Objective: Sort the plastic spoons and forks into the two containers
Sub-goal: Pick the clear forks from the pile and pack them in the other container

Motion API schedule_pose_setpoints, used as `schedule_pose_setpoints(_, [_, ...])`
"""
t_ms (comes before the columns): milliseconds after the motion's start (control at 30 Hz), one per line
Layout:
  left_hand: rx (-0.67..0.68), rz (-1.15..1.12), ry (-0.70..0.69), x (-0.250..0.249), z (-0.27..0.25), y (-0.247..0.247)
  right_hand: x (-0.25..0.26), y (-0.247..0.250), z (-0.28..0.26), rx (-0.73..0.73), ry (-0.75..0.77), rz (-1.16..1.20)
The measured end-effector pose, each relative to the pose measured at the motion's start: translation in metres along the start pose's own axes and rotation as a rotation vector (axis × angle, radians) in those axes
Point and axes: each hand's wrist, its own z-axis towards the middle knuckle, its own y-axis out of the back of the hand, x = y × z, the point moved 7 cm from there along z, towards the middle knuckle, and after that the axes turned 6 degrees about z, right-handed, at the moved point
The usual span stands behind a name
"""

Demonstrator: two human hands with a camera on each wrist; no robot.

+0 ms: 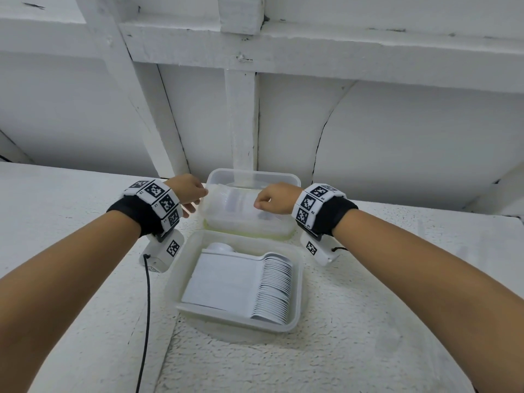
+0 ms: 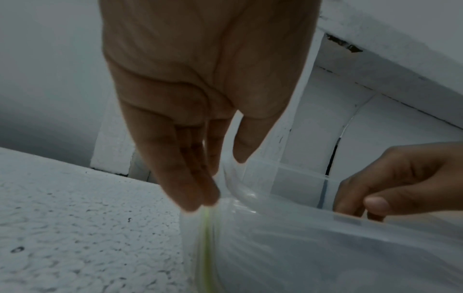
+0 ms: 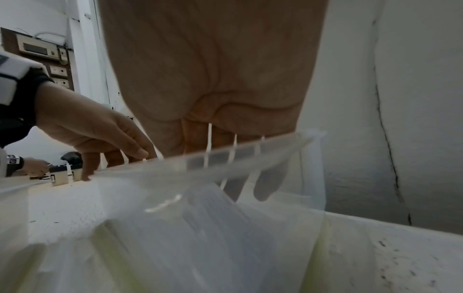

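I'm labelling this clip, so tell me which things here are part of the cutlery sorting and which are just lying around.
Part of the job:
- near clear plastic container with stacked white plastic spoons
- far clear plastic container
- left hand and right hand, both at it

Lying about:
- black cable
- white textured tabletop

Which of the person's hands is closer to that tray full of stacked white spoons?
Hard to separate, perhaps left. Left hand and right hand both sit beyond the spoon container, at the far container.

Two clear containers (image 1: 296,268) on white textured ledge (image 1: 368,321)
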Motion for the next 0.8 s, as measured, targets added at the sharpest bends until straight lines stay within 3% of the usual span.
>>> schedule_pose_setpoints(133, [-0.125, 0.305, -0.061, -0.020, -0.019, 0.019, -0.002, 0.018, -0.025, -0.079, 0.004, 0.031])
schedule_pose_setpoints(300, [-0.265, 0.282, -0.279, -0.066, -0.063, 0.023, -0.010, 0.042, -0.095, -0.232, 0.049, 0.049])
schedule_pose_setpoints(567, [-0.089, 0.108, -0.687, -0.165, -0.164, -0.070, -0.070, 0.003, -0.224, -0.195, -0.102, 0.029])
schedule_pose_setpoints(700, [0.028, 0.092, -0.766, -0.196, -0.189, -0.135, -0.109, -0.033, -0.270, -0.143, -0.228, 0.043])
schedule_pose_setpoints(800, [0.116, 0.224, -0.776, -0.211, -0.193, -0.189, -0.130, -0.057, -0.294, -0.131, -0.295, 0.055])
